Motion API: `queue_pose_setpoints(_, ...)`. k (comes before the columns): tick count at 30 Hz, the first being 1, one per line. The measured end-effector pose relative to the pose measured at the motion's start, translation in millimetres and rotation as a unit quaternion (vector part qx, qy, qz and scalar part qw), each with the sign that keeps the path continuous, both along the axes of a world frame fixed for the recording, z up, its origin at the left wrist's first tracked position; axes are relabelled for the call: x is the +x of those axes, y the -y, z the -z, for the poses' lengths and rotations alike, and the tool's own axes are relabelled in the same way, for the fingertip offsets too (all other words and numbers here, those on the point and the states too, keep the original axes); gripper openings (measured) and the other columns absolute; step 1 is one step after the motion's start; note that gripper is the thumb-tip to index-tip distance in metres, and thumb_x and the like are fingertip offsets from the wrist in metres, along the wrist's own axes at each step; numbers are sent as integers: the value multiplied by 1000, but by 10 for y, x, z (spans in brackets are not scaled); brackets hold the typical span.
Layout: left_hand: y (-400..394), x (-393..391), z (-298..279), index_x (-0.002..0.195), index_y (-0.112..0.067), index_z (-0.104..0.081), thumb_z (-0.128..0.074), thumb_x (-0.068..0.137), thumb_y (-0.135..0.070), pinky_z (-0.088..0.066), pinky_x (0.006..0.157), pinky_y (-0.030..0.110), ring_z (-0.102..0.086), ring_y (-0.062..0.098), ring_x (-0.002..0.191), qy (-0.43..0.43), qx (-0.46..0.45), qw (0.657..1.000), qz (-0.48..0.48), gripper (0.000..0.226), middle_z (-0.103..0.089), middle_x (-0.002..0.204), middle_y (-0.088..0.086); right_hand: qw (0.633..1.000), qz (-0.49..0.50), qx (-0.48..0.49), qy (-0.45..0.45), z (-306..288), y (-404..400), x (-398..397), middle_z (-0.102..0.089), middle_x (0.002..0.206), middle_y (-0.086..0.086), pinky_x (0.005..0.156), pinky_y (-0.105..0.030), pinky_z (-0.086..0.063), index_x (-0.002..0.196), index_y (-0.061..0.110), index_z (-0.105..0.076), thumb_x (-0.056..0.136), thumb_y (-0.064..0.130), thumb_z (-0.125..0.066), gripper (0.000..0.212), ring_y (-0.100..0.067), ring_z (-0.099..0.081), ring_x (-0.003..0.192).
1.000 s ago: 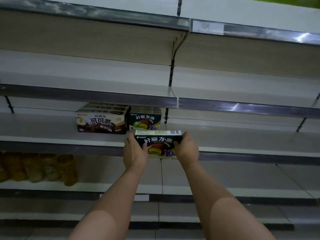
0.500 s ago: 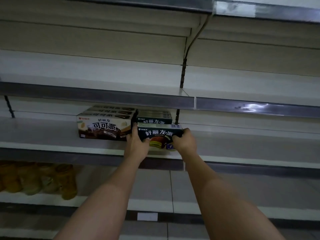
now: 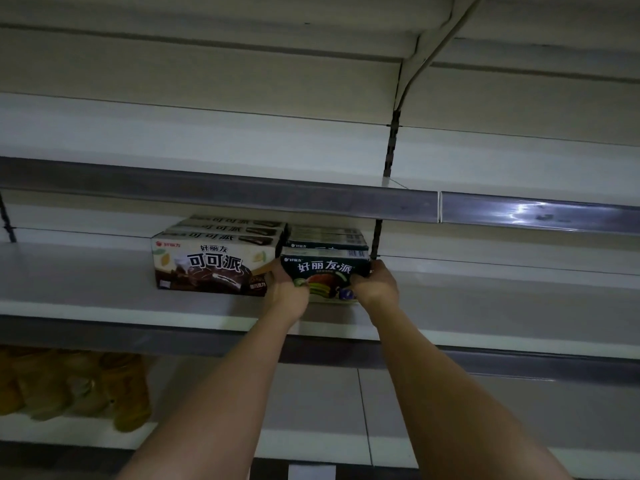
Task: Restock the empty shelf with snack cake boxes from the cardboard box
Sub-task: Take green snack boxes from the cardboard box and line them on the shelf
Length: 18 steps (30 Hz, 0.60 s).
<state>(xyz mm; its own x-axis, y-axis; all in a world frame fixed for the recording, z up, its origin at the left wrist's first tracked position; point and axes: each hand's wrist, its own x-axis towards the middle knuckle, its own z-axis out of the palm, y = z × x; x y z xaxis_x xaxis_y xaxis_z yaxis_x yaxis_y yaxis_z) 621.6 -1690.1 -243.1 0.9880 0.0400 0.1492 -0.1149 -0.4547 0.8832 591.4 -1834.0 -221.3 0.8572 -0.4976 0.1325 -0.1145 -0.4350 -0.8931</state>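
Both hands grip one dark green snack box [image 3: 325, 271] by its short ends: left hand [image 3: 287, 289] curled round the left end, right hand [image 3: 375, 287] curled round the right end, front panel facing out. The box sits on, or just above, the shelf [image 3: 104, 278]; the bottom edge is hidden behind the hands, so contact can't be confirmed. It is directly in front of the same-type green boxes [image 3: 327, 237] lined up behind it, and just right of the brown cocoa boxes [image 3: 211, 268], with the left hand squeezed in between the two fronts. Judgement: the step is seating this box at the front of the green row. To do it well, keep it level, slide it straight back until it meets the box behind, and line its face up with the front of the brown row. The left fingers are in the narrow gap, so ease them out first or push from the front face instead, otherwise the brown box may get shoved sideways. Let go only once the base lies flat. The cardboard supply box is not in view. Yellowish packets [image 3: 69, 386] sit on the shelf below, irrelevant here.
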Motion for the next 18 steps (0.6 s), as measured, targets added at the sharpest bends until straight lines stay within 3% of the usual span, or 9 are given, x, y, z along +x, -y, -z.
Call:
queue_pose_setpoints(3,44,69,-44,153,-19,-6,-55,94,-19,-38,103,36,-36,37,134,-12,40,999,-1,76,-7,159,10,1000,15,-11,-9,27,30,76,-63,116,-12,84,-37,-48,124,11,-51,90,20,-57,36,-30,-60,103)
queue_pose_setpoints(6,73,116,-44,153,-20,1,-55,94,-16,-36,105,37,-33,36,137,-14,47,999,5,82,-1,160,10,1000,8,-4,-8,13,42,133,-62,120,-11,87,-37,-48,126,12,-52,89,19,-57,38,-30,-59,106)
queue_pose_setpoints(9,95,166,3,153,-19,2,-56,91,-13,-36,104,36,-33,34,137,-10,32,999,13,85,-4,160,9,1000,-19,-11,-18,-21,33,191,-61,125,-10,95,-37,-47,130,14,-51,87,14,-59,43,-28,-57,112)
queue_pose_setpoints(13,131,209,35,153,-14,-11,-59,87,-9,-34,107,37,-33,33,136,-7,17,1000,5,81,-20,156,11,999,-33,-2,-30,-30,46,195,-56,132,-12,101,-39,-44,137,13,-41,86,11,-60,54,-30,-53,119)
queue_pose_setpoints(18,132,216,-11,153,-13,-13,-60,86,-10,-33,110,38,-31,35,136,-23,69,997,-12,81,-20,153,14,996,-52,-33,-62,-33,49,183,-55,132,-10,91,-31,-42,138,14,-35,86,14,-61,58,-29,-53,120)
